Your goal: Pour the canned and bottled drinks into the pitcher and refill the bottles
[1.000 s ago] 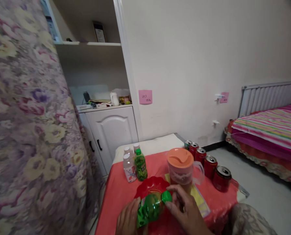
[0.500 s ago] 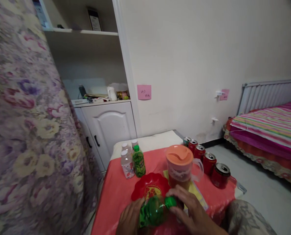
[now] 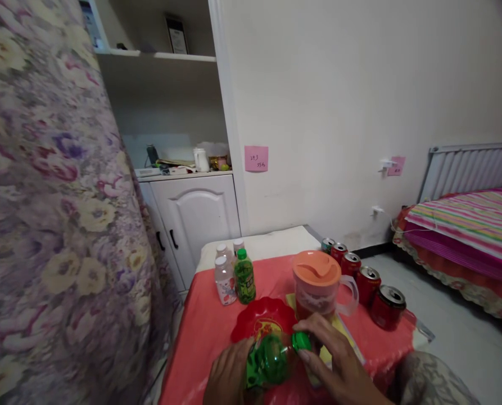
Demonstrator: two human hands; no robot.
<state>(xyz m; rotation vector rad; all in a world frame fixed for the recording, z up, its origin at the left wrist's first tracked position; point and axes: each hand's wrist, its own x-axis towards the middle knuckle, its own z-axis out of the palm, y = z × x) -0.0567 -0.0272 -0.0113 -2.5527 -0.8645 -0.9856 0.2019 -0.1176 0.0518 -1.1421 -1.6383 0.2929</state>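
At bottom centre, the left hand [image 3: 227,371] has its fingers wrapped round a green bottle [image 3: 271,361] tipped with its neck rightward, presumably to steady it while the right hand [image 3: 337,360] pinches the green cap [image 3: 302,341]; whether cap and neck are apart, I cannot tell. Beyond, a red dish [image 3: 244,322] sits left of the jug [image 3: 316,295], whose handle faces right; cans [image 3: 387,308] at lower right seem lined up to leave the middle for handling.
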